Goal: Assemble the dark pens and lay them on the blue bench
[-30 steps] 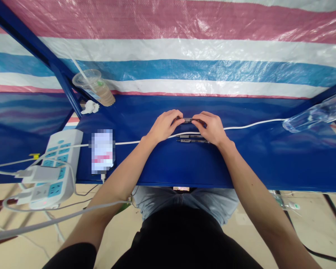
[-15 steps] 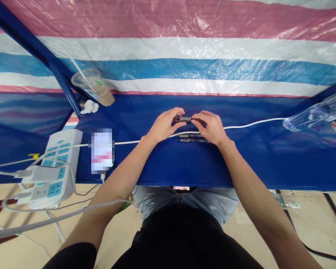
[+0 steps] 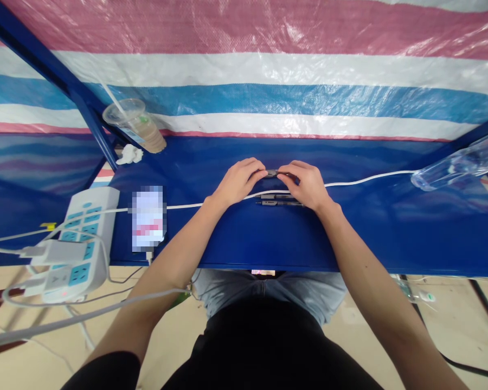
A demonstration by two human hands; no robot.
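Observation:
Over the blue table (image 3: 260, 238), both of my hands hold one dark pen (image 3: 272, 173) level between them. My left hand (image 3: 244, 179) pinches its left end, thumb and fingers closed and covering the tip. Gripping the right part is my right hand (image 3: 305, 181), fingers wrapped round the barrel. Only a short grey section shows between the two hands. Just nearer to me lie two more dark pens, an upper pen (image 3: 268, 197) and a lower pen (image 3: 270, 203), side by side, their right ends partly behind my right wrist. A white cable (image 3: 366, 179) runs across the table below my hands.
To the left are a phone (image 3: 147, 216) with a blurred screen and a white power strip (image 3: 91, 216) with plugs. A drink cup (image 3: 144, 130) with a straw and crumpled tissue (image 3: 130, 154) stand at the back left. A clear plastic bottle (image 3: 447, 168) lies at the right.
My left fingers have closed further round the pen's left end, which now hides behind them. My right hand and the two lying pens have stayed in place.

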